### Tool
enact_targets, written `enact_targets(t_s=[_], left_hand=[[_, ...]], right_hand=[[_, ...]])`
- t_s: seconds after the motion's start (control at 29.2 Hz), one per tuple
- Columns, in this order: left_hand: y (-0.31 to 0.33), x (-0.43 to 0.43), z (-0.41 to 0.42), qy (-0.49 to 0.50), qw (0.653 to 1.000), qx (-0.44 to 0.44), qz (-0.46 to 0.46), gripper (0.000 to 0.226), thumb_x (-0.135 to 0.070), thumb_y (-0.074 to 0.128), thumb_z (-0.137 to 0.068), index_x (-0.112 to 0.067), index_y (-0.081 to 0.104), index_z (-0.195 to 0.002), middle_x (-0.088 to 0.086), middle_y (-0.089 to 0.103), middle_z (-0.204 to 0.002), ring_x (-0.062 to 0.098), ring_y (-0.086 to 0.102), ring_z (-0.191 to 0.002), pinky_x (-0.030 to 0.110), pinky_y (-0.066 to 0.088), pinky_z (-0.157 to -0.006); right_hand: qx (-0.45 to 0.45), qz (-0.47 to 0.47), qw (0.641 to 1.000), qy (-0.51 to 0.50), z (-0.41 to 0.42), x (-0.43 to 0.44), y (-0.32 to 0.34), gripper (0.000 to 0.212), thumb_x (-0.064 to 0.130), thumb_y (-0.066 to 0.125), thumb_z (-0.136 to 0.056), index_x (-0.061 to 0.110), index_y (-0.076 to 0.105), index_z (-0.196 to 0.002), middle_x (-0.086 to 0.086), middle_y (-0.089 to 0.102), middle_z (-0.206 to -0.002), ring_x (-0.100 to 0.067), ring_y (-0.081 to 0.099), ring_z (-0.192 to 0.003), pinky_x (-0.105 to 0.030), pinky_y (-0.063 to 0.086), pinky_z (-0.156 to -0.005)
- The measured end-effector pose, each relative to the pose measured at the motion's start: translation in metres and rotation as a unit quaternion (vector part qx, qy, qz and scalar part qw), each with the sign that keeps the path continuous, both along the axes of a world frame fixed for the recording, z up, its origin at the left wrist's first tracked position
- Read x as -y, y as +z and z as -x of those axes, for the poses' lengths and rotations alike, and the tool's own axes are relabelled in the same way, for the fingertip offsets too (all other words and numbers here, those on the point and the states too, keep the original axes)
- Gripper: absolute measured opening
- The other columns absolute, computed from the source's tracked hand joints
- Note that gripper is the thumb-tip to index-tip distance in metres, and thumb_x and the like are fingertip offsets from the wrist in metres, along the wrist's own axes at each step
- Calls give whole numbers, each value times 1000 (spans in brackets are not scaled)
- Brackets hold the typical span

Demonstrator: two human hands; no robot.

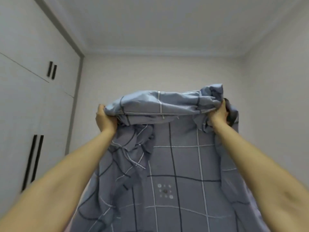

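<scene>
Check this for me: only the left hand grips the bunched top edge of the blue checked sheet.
Wrong: the head view shows both the left hand and the right hand gripping the bunched top edge of the blue checked sheet.

Support in view: the person's two raised hands only. At the left end, the left hand grips the bunched upper edge of a blue-grey checked bed cloth, fingers curled round the fabric. At the gathered right end, the right hand grips it likewise. The rolled upper edge spans between the two hands. The rest hangs down from it, creased on the left and flatter in the middle. The hanging cloth fills the lower frame and hides any surface below it.
</scene>
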State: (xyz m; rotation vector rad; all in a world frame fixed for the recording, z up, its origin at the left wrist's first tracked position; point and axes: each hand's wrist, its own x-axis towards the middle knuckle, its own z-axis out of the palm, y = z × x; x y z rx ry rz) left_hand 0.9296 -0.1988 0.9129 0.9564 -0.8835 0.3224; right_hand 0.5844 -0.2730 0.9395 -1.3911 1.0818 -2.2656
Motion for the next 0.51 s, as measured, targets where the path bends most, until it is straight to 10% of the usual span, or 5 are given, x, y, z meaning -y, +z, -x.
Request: enact_targets(t_s=[0.21,0.34,0.51], left_hand=[[-36,9,1,-35,996,57,-52,11,0,45,-85,-8,41,-81,-2,42,-64,16,37,-64,32,25,-49],[-85,27,-5,-45,991,67,-110,8,4,45,-83,-5,46,-82,11,51,-72,18,41,-70,32,30,-57],[-160,37,-8,-49,972,122,-197,9,7,46,-80,-2,48,-79,14,53,-71,20,43,-67,33,30,-56]], right_hand=[[166,-1,983,81,20,18,-26,30,43,40,-93,23,60,-82,-3,62,-95,-26,55,-111,-30,35,-92],[119,-132,984,31,23,14,-100,58,66,34,-85,23,57,-117,-8,50,-133,-29,46,-121,-32,33,-94],[-97,-226,964,-100,27,9,-196,56,48,41,-94,35,22,-145,-23,30,-146,-44,23,-135,-60,14,-111]])
